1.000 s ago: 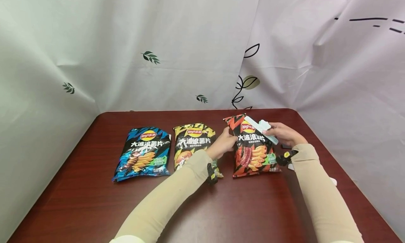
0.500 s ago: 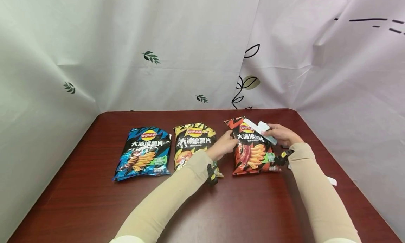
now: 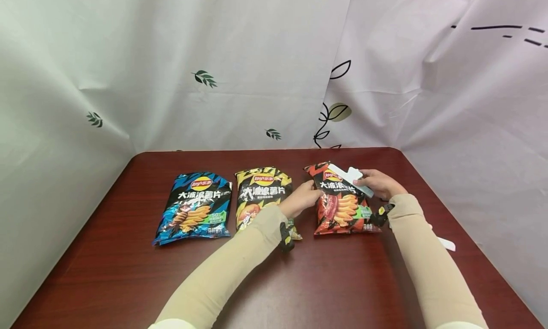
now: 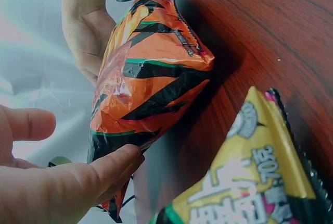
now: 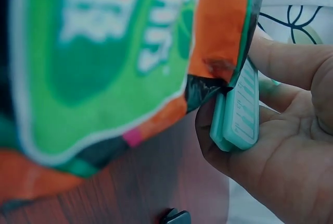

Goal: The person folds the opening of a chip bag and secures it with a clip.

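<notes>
Since a second ago the orange chip bag (image 3: 341, 201) has tipped a little farther back and both hands have drawn slightly toward the far edge of the table (image 3: 128, 272), the pale clip (image 3: 352, 180) lying flatter across the bag's top.

The left hand (image 3: 303, 197) reaches in from a sleeved forearm stretched diagonally across the table, its fingers curled against the bag's left edge. The right hand (image 3: 378, 183) comes from the other side, its forearm running up the right side of the table, fingers wrapped round the clip at the bag's upper right corner. The bag stands at the right end of a row, just beside the yellow chip bag (image 3: 263, 195), with the blue chip bag (image 3: 194, 207) farther left.

The left wrist view shows what the head view cannot: the thumb and a fingertip (image 4: 122, 162) pinch the bag's lower edge, and the bag is lifted on its side off the wood. The right wrist view shows the clip (image 5: 237, 112) closely, its two mint-green bars closed together on a corner of the bag (image 5: 104, 73), held between the thumb and curled fingers (image 5: 291, 62). A small white piece (image 3: 446, 244) lies on the table by the right forearm.
</notes>
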The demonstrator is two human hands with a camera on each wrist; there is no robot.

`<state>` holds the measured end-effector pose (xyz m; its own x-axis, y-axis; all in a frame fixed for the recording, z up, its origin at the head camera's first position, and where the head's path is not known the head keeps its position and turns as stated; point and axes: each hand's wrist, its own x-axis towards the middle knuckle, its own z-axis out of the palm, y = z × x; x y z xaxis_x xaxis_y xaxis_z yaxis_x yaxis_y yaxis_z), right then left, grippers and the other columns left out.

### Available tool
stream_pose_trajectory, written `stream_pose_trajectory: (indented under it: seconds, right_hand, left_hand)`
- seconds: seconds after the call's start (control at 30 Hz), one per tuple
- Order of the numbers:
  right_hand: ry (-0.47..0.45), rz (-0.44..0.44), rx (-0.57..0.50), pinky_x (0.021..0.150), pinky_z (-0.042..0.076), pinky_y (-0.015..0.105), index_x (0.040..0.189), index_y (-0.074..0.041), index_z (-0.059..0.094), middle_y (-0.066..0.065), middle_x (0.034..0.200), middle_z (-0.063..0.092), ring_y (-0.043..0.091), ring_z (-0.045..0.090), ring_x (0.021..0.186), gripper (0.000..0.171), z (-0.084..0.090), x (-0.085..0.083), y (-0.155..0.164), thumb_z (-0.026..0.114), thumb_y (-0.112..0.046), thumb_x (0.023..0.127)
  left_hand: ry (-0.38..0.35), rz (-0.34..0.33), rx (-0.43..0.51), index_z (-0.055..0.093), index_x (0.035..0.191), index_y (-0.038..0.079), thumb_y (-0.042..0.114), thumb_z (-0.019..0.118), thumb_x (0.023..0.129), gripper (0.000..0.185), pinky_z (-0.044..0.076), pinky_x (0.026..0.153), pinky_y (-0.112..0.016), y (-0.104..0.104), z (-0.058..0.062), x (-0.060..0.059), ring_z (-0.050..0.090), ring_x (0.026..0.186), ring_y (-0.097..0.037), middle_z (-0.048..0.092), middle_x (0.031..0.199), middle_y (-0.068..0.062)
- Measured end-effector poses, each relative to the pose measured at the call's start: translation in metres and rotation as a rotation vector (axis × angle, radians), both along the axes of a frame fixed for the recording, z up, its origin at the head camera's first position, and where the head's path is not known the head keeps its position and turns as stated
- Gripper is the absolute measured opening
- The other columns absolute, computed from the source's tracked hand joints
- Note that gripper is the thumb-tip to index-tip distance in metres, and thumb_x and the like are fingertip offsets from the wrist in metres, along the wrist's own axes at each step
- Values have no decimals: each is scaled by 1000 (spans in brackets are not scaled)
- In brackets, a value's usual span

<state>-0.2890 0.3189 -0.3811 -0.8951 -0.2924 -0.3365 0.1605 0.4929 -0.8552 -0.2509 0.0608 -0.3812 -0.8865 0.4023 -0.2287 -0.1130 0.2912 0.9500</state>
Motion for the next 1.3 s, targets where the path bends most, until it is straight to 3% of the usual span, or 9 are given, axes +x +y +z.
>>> stream_pose_trajectory:
  seconds: [0.27, 0.33, 0.4, 0.5, 0.63, 0.7, 0.87, 1.03, 1.3]
  right_hand:
    - [-2, -18, 40, 113, 21, 60, 149, 12, -1, 37, 153, 6, 50, 10, 142, 70, 0, -2, 0, 45, -11, 101]
    - [8, -22, 80, 113, 19, 60, 148, 13, -1, 39, 152, 5, 52, 7, 142, 71, 1, -1, 0, 45, -10, 100]
    - [19, -23, 117, 112, 20, 61, 148, 14, 0, 40, 151, 6, 53, 8, 141, 71, 2, 0, -2, 46, -10, 99]
    - [36, -27, 156, 112, 23, 60, 147, 16, 4, 40, 150, 10, 53, 13, 140, 68, 4, 1, -4, 46, -8, 99]
    - [48, -33, 187, 111, 26, 59, 147, 17, 9, 40, 149, 15, 53, 18, 139, 65, 5, 2, -6, 45, -8, 99]
    - [48, -33, 197, 111, 26, 59, 147, 17, 10, 40, 149, 15, 53, 18, 139, 64, 5, 2, -7, 45, -8, 99]
    - [44, -43, 202, 111, 26, 59, 147, 15, 13, 38, 151, 15, 52, 18, 140, 63, 6, 3, -7, 44, -12, 101]
    - [52, -67, 210, 110, 29, 58, 148, 13, 17, 36, 150, 22, 49, 25, 139, 63, 9, 3, -8, 44, -19, 101]
    - [103, -118, 208, 111, 28, 57, 148, 11, 17, 35, 150, 24, 48, 26, 139, 63, 17, 7, -13, 43, -23, 102]
  left_hand:
    - [27, -15, 12, 21, 150, -6, 15, 52, 94, 68, 33, 112, -42, -1, -1, 0, 29, 142, -30, 25, 155, -23]
    - [20, -33, 28, 28, 149, -3, 15, 52, 94, 62, 36, 110, -41, -2, -1, 0, 38, 138, -29, 35, 152, -20]
    - [12, -56, 54, 35, 148, 2, 14, 51, 96, 55, 37, 109, -41, -2, 0, 0, 44, 133, -28, 43, 148, -17]
    - [15, -64, 48, 36, 147, 2, 15, 50, 97, 54, 36, 111, -41, -2, 1, 0, 43, 134, -27, 43, 148, -16]
    - [25, -38, -2, 24, 150, -5, 17, 51, 96, 64, 27, 116, -42, -4, 2, 2, 25, 145, -29, 24, 157, -19]
    - [18, -43, -1, 22, 150, -5, 17, 51, 96, 65, 26, 116, -43, -5, 3, 2, 24, 145, -29, 23, 157, -19]
    - [9, -60, -7, 21, 152, 0, 19, 50, 98, 64, 28, 115, -44, -7, 3, 3, 26, 145, -30, 23, 158, -16]
    - [-8, -61, 1, 20, 153, 6, 21, 48, 100, 62, 28, 115, -45, -10, 5, 2, 27, 144, -29, 25, 158, -15]
    - [0, -13, 38, 25, 152, 7, 18, 49, 100, 58, 29, 114, -45, -15, 14, 0, 33, 142, -28, 35, 153, -17]
